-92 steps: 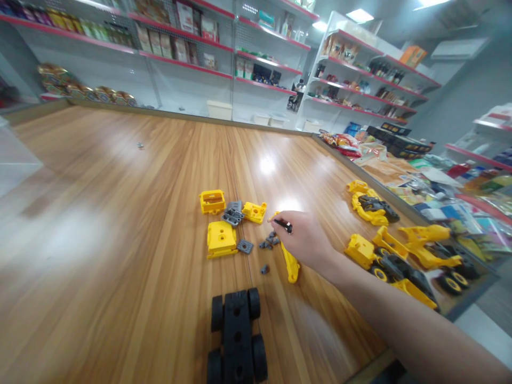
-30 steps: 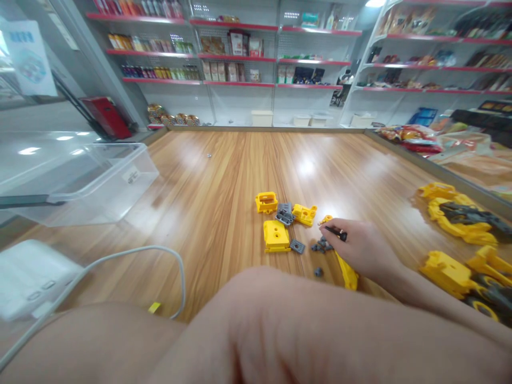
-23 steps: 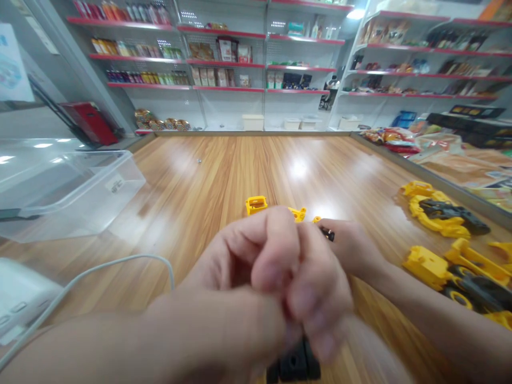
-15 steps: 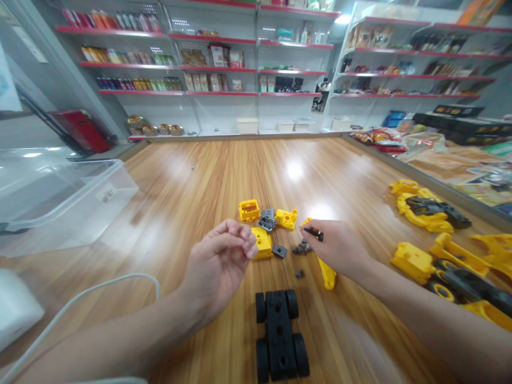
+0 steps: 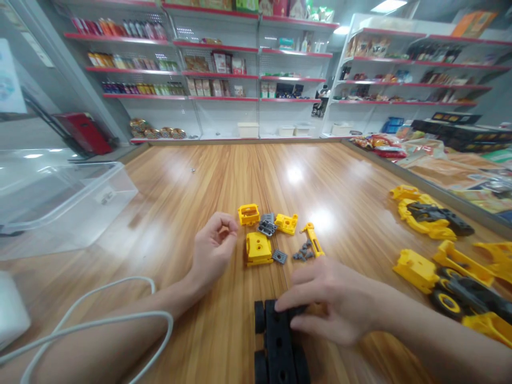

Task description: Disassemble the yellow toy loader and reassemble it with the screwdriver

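My right hand (image 5: 332, 304) is at the front end of a black toy vehicle chassis (image 5: 279, 338) with four wheels, its index fingertip on top and thumb against the right side. The front right wheel is mostly hidden under the fingers. My left hand (image 5: 216, 248) is curled closed above the table, with nothing visible in it. To its right lie a yellow block-like body part (image 5: 258, 248), a yellow open frame (image 5: 248, 214), a yellow bracket (image 5: 286, 223), dark grey parts (image 5: 266, 225), a grey plate (image 5: 279, 256), small grey pieces (image 5: 304, 252) and a yellow arm (image 5: 313, 239).
More yellow and black toy vehicle parts (image 5: 416, 271) lie at the right. A clear plastic bin (image 5: 100, 194) stands at the left, with a white cable (image 5: 120, 318) in front. Behind the wooden table (image 5: 240, 165) are stocked shelves (image 5: 220, 100).
My right hand has come down from the yellow arm to the chassis; the small black item it held is no longer visible. My left hand has drawn slightly left and curled more.
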A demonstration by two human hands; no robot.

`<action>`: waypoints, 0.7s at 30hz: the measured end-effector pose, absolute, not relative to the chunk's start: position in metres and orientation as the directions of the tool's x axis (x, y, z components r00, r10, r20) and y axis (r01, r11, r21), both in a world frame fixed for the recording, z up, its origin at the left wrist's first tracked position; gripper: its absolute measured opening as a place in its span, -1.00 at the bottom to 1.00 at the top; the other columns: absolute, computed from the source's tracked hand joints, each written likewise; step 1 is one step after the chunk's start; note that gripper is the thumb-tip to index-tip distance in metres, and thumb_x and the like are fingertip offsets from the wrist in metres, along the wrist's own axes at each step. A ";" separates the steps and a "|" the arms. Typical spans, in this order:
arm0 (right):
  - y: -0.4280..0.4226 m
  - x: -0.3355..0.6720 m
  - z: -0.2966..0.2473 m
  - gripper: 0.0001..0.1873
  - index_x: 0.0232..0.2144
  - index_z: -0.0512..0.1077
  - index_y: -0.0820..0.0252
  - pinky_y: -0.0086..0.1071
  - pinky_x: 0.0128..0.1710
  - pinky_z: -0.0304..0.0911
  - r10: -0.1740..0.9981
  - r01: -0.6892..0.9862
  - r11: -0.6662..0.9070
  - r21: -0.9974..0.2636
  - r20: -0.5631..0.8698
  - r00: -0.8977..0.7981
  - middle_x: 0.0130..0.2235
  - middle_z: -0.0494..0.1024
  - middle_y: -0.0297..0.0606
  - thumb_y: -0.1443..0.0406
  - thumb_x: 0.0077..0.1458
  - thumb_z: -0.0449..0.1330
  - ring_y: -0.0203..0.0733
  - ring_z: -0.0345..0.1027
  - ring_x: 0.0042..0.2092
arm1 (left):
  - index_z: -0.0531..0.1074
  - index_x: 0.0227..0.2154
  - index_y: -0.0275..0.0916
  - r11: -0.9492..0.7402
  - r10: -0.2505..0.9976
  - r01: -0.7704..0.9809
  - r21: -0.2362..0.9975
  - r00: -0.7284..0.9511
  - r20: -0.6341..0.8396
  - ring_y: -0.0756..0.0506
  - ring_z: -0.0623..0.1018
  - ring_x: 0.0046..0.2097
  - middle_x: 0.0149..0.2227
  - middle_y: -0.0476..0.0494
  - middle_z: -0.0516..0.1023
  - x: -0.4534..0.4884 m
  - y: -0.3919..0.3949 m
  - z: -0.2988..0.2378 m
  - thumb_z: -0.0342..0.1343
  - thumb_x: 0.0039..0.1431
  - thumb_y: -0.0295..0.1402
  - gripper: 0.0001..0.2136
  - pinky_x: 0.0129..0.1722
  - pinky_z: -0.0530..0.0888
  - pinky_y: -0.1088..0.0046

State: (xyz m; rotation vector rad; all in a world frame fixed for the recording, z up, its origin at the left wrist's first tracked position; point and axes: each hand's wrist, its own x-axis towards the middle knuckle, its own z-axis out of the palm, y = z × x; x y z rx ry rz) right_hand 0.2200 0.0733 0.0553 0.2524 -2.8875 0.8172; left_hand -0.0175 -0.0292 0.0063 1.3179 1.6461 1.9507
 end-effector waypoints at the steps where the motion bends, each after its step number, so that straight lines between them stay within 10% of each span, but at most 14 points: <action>1: 0.070 0.220 0.056 -0.72 -0.10 0.52 0.10 -0.41 -0.46 0.13 -0.160 -0.208 0.842 -0.498 0.139 -0.977 -0.40 0.52 -0.29 0.21 0.14 0.17 -0.27 0.35 -0.40 | 0.42 -0.39 -0.19 -0.236 0.678 0.518 0.822 -0.517 0.522 -0.09 0.43 -0.21 -0.28 -0.09 0.39 -0.023 -0.027 0.006 0.08 0.03 -0.53 -0.89 -0.28 0.38 0.39; 9: 0.074 0.215 0.049 -0.69 -0.02 0.49 0.07 -0.42 -0.32 0.24 -0.009 -0.068 0.891 -0.449 0.133 -0.991 -0.31 0.55 -0.25 0.32 0.21 0.10 -0.26 0.41 -0.31 | 0.45 0.00 -0.07 0.055 0.780 0.903 0.426 -0.306 0.546 -0.27 0.28 0.16 0.07 -0.23 0.30 -0.058 -0.014 -0.001 0.10 0.15 -0.36 -0.67 0.16 0.23 -0.02; 21: 0.085 0.211 0.036 -0.72 -0.04 0.46 0.17 -0.42 -0.29 0.26 0.142 -0.032 0.892 -0.450 0.347 -0.927 -0.26 0.57 -0.24 0.35 0.20 0.14 -0.26 0.43 -0.28 | 0.38 -0.29 -0.19 -0.080 0.760 0.737 0.672 -0.391 0.519 -0.20 0.40 0.02 -0.09 -0.19 0.38 -0.055 -0.012 -0.002 0.12 0.17 -0.30 -0.90 0.04 0.34 0.19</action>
